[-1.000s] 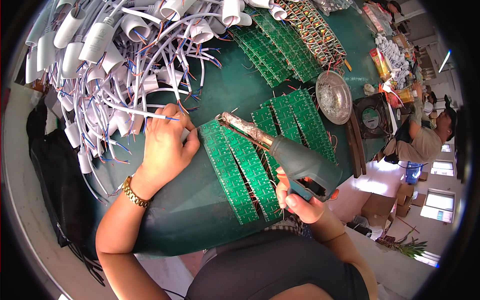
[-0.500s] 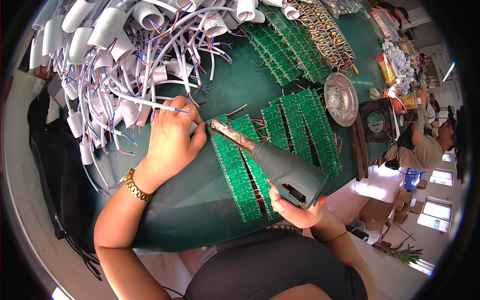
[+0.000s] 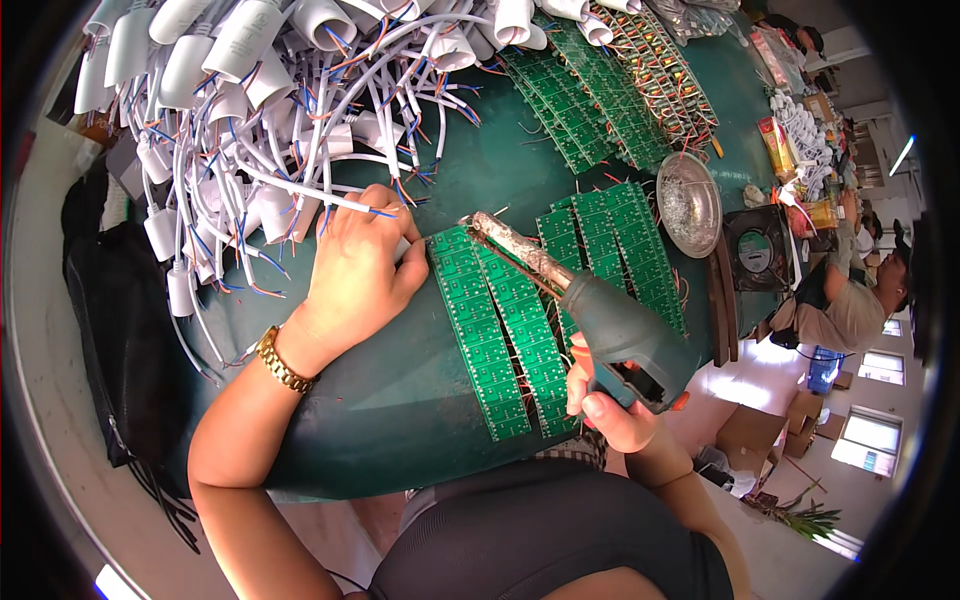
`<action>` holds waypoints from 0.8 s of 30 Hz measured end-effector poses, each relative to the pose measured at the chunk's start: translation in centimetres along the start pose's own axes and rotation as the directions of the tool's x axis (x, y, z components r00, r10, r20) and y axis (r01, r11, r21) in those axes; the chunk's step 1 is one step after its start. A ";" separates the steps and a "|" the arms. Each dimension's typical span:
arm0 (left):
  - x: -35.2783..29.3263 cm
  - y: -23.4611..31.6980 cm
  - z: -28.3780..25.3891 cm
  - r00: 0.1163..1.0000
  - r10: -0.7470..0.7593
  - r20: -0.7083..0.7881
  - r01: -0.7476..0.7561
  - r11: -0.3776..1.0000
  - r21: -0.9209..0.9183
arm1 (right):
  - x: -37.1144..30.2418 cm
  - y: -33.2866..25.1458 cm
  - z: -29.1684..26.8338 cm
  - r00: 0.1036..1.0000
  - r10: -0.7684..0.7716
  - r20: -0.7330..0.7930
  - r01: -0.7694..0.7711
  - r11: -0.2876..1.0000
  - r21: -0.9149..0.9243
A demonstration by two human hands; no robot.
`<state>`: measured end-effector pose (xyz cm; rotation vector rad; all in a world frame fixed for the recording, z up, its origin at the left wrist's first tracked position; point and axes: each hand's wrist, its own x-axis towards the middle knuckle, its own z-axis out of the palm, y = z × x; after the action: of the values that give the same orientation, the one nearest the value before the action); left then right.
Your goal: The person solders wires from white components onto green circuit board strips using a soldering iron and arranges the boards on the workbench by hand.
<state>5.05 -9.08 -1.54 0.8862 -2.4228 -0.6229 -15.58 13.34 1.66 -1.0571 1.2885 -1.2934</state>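
Note:
In my right hand (image 3: 618, 412) is a soldering gun (image 3: 632, 335), its dark grey body leading to a scorched metal barrel and a thin tip. That tip hovers near the far ends of the green circuit board strips (image 3: 480, 345). My left hand (image 3: 362, 262), with a gold watch on the wrist, rests at the top left corner of the nearest strip. Its fingers are closed, and a short piece of white cable (image 3: 402, 248) shows between thumb and forefinger; the rest of it is hidden by the hand.
White lamp holders (image 3: 245, 40) with stripped cables are heaped at the far left. More board strips (image 3: 570, 95) lie at the back, beside a metal dish (image 3: 690, 205) and a black fan (image 3: 757, 248). A black bag (image 3: 130, 330) hangs left; another person (image 3: 845, 290) sits at right.
The soldering gun has moved right, its tip drawn away from my left hand's fingertips. My left hand stays closed beside the strip's corner. The whole view has shifted slightly.

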 end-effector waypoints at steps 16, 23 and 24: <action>0.2 0.6 0.2 0.998 0.041 -0.049 -0.039 0.999 0.031 | -3.1 -3.2 -4.2 0.921 -0.293 -0.257 0.247 0.948 -0.199; 0.1 0.2 0.5 0.997 0.061 -0.041 -0.058 0.996 0.061 | -4.5 -4.3 -6.8 0.675 -0.585 -0.450 0.435 0.808 -0.398; 0.1 0.3 0.4 0.997 0.066 -0.043 -0.063 0.995 0.074 | -4.4 -4.5 -7.4 0.603 -0.665 -0.441 0.489 0.745 -0.454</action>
<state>4.63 -8.82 -1.69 0.8377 -2.4360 -0.4886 -22.63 18.47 5.97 -1.4370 1.6997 -2.1092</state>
